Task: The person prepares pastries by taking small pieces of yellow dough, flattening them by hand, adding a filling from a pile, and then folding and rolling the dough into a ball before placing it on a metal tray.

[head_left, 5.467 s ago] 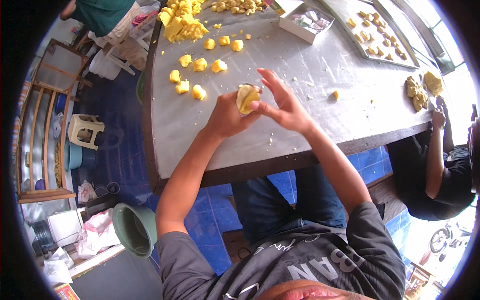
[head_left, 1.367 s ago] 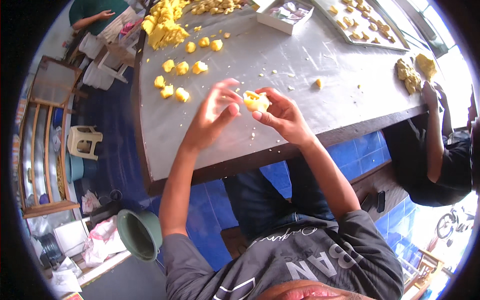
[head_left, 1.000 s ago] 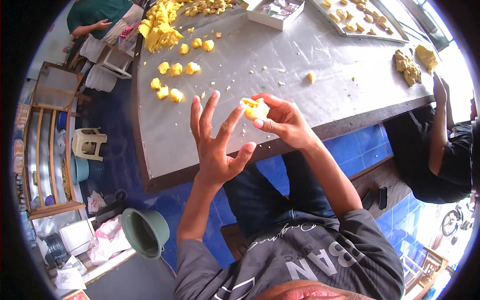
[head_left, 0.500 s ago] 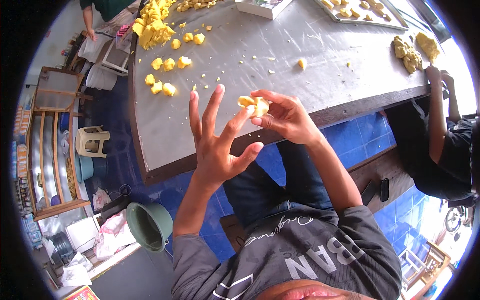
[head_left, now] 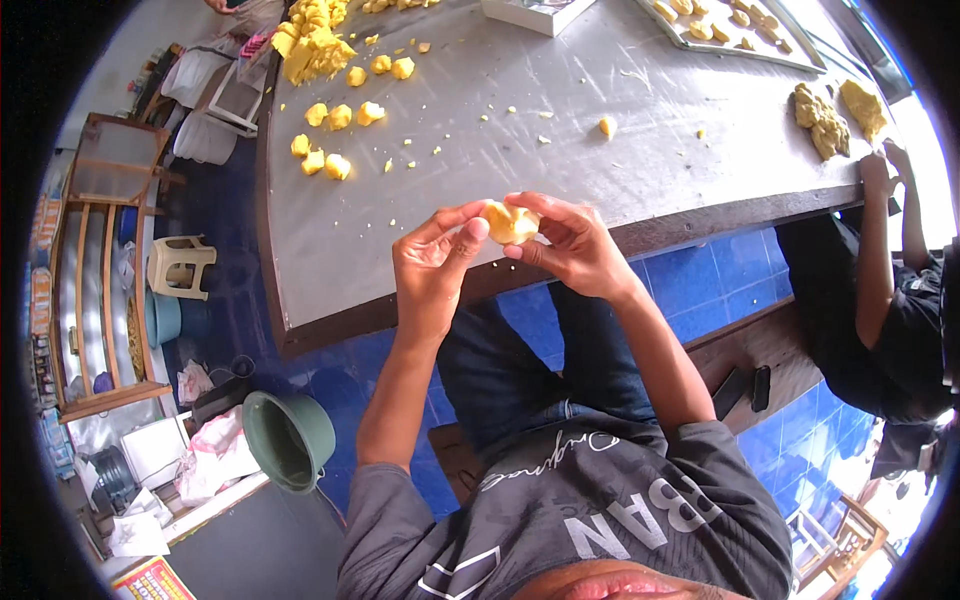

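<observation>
Between both hands, just above the table's near edge, I hold a small piece of pale yellow dough [head_left: 511, 223]. My left hand [head_left: 436, 262] pinches its left side with thumb and fingertips. On the other side, the thumb and fingers of my right hand [head_left: 578, 247] grip it. The fingertips hide part of the dough's shape. On the grey tabletop [head_left: 480, 170] beyond my left hand lie several small yellow dough lumps [head_left: 340, 117]. A single small dough piece [head_left: 607, 127] sits farther off, to the right.
A big yellow dough heap [head_left: 315, 45] is at the far left, near a white box [head_left: 537, 14]. At the far right is a tray of shaped dough pieces [head_left: 715, 28]. Another person's hands [head_left: 880, 170] are beside larger dough lumps [head_left: 822, 122]. A green bucket [head_left: 290, 441] stands on the floor.
My left hand was spread, with a finger touching the dough; it has now closed on the dough's left side. The dough's open, folded edge no longer shows. The right hand keeps its grip.
</observation>
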`<state>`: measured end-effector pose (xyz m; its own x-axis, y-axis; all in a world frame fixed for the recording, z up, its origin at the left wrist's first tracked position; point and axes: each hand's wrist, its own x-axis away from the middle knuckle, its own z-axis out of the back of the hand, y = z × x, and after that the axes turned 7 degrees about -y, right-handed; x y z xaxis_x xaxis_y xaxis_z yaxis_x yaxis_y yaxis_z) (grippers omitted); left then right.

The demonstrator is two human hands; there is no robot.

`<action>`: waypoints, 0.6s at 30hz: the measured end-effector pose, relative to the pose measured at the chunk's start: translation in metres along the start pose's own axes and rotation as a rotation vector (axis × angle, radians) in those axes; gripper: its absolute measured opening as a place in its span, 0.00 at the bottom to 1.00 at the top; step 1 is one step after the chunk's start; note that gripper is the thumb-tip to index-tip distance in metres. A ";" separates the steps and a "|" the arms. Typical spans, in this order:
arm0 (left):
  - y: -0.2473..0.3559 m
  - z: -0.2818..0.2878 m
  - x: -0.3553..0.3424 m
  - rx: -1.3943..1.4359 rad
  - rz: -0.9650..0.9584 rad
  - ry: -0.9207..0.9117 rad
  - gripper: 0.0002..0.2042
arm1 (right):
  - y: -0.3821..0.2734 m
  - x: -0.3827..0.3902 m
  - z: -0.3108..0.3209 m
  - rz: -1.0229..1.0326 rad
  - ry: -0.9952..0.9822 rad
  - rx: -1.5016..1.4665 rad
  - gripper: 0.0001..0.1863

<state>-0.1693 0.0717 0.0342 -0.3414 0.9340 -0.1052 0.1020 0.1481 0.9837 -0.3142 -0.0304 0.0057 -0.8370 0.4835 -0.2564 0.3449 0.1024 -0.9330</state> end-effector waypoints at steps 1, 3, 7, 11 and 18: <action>0.000 -0.001 -0.001 0.010 0.004 0.009 0.10 | 0.001 0.000 -0.001 0.028 0.009 0.014 0.24; -0.002 -0.001 -0.002 0.021 0.009 0.017 0.09 | 0.002 0.000 -0.001 0.029 0.012 0.024 0.23; -0.002 -0.004 -0.001 -0.476 -0.295 0.102 0.07 | -0.003 -0.002 -0.005 0.022 0.063 0.119 0.23; 0.008 -0.019 0.009 -0.982 -0.489 0.066 0.11 | -0.004 -0.003 -0.003 0.044 0.149 0.231 0.23; 0.001 -0.014 0.014 -1.047 -0.568 0.098 0.15 | 0.001 0.000 -0.002 0.088 0.167 0.380 0.23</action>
<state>-0.1867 0.0804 0.0354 -0.1657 0.7851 -0.5968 -0.8823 0.1523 0.4454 -0.3130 -0.0289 0.0050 -0.7202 0.6137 -0.3237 0.2045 -0.2581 -0.9442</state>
